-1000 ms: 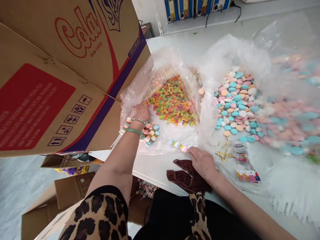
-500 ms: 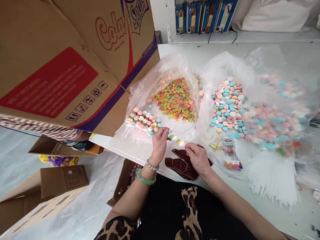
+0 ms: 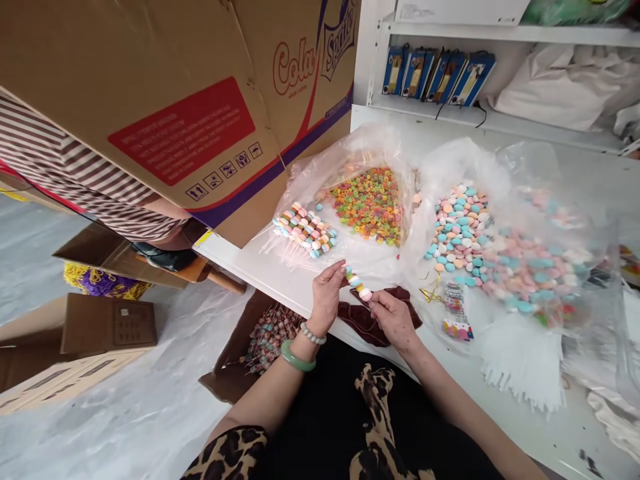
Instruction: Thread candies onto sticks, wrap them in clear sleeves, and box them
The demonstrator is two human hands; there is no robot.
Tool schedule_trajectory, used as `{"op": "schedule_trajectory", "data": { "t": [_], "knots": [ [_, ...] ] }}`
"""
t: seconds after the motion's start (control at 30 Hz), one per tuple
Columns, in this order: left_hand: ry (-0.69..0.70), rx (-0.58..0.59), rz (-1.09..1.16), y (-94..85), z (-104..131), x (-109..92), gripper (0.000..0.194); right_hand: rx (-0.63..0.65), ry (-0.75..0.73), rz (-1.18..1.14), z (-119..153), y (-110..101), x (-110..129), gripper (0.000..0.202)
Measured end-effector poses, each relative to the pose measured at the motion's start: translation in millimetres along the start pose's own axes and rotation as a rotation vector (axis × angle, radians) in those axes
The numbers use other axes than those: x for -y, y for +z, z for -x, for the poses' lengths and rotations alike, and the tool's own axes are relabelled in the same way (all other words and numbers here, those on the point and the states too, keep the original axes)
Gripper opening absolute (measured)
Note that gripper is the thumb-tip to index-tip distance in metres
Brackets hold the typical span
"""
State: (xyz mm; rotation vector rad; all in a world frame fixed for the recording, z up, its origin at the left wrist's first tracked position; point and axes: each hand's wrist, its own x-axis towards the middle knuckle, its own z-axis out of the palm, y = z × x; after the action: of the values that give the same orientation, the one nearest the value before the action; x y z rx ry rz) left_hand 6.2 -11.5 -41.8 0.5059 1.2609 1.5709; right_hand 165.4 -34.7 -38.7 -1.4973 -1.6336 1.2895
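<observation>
A short candy skewer (image 3: 355, 280) of blue, white, yellow and pink pieces slants between my two hands. My left hand (image 3: 329, 293) pinches its upper end with closed fingers. At the lower end, beside the pink piece, my right hand (image 3: 394, 319) grips it. Finished-looking candy skewers (image 3: 305, 230) lie piled on the table to the upper left of my left hand. Behind them an open plastic bag holds small ring candies (image 3: 370, 203). Pastel round candies (image 3: 460, 227) fill another bag to the right. Brown cloth (image 3: 367, 323) lies under my right hand.
A large cardboard box (image 3: 200, 100) stands at the left, with a person's striped sleeve (image 3: 95, 180) behind it. White sticks (image 3: 525, 363) lie at the right. Below the table edge is a carton of wrapped candy (image 3: 275, 333). A shelf (image 3: 575, 33) stands at the back.
The view has shifted left and upward, showing more shelf and floor. Both hands still hold the skewer, and they are slightly closer together.
</observation>
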Motion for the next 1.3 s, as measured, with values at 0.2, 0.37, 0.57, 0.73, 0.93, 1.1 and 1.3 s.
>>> {"op": "schedule_trajectory", "data": {
  "t": [0.2, 0.37, 0.57, 0.73, 0.93, 1.1, 1.3],
  "knots": [
    [0.177, -0.052, -0.260, -3.1, 4, 25, 0.029, -0.048, -0.012, 0.095, 2, 13, 5, 0.021],
    [-0.038, 0.028, -0.174, -18.6, -12, 15, 0.031, -0.075, 0.017, 0.136, -5, 14, -2, 0.021],
    [-0.251, 0.014, 0.019, -19.2, -15, 17, 0.032, -0.038, -0.060, 0.149, -7, 18, -13, 0.017],
    [-0.115, -0.117, -0.061, -4.9, -3, 37, 0.030, -0.120, -0.011, 0.105, -12, 23, -25, 0.018],
    [-0.169, -0.137, -0.171, 4.2, -5, 43, 0.027, -0.134, -0.007, 0.065, -22, 15, -35, 0.023],
    [-0.248, -0.015, -0.229, 13.8, -8, 30, 0.036, -0.026, -0.021, 0.071, -18, 11, -36, 0.023],
    [-0.134, -0.059, -0.443, 13.9, -24, 10, 0.056, -0.205, -0.147, 0.533, -8, 3, -24, 0.024]
  ]
}}
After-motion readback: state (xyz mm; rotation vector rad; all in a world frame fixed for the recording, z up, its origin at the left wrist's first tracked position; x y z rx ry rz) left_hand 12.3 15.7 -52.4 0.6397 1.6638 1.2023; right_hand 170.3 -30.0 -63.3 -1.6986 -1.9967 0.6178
